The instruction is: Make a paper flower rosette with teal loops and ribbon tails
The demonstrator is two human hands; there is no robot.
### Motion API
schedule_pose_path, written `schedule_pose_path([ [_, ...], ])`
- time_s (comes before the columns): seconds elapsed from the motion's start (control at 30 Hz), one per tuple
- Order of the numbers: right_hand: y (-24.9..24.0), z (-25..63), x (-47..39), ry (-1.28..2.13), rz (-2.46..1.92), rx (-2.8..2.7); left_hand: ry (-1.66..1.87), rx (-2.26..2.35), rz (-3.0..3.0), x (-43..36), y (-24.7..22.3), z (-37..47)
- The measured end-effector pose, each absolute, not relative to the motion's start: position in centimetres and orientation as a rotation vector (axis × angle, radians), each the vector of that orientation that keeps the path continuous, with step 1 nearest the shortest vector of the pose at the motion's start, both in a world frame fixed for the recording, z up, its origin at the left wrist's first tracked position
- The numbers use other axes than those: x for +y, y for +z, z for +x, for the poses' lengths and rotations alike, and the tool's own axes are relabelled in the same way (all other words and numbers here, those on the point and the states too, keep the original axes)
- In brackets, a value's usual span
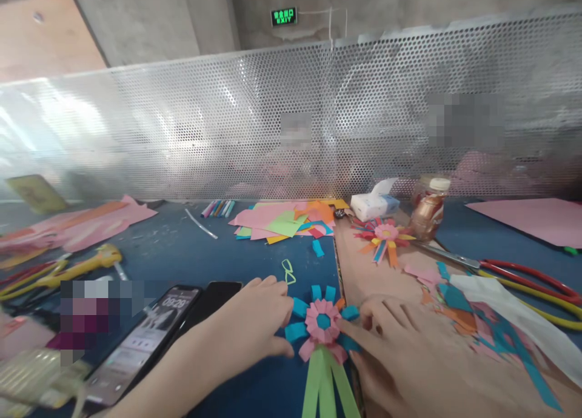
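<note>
A paper flower lies on the blue tabletop in front of me, with a pink pleated ring, blue loops around it and green strips hanging below. My left hand is just left of it, thumb apart from the bent fingers and nothing visible in its grasp. From the other side, my right hand reaches in; its stretched index finger touches the pink ring's right edge, and the thumb sits lower, apart from that finger. Part of the blue loops on the right is hidden behind this hand.
Two phones lie left. Coloured paper sheets and markers sit farther back. To the right are another paper flower, a tissue pack, a bottle, scissors and paper scraps. A perforated metal panel stands behind.
</note>
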State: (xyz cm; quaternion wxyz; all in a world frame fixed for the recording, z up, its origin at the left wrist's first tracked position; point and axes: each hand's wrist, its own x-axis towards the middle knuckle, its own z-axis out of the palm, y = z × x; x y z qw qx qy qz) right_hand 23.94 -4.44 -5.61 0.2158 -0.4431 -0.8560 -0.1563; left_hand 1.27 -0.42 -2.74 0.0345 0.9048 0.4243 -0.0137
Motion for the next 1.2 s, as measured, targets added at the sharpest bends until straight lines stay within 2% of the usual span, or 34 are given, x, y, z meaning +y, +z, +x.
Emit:
schedule_pose_path([
  [0.93,-5.57,23.55,-4.5,-0.374,-1.249,-2.435,-0.028,1.286,2.824,-0.67,-3.04,1.73],
  [1.2,-6.2,23.68,-4.27,-0.479,-1.277,-2.46,-0.031,1.284,2.847,-0.66,-3.11,1.86],
])
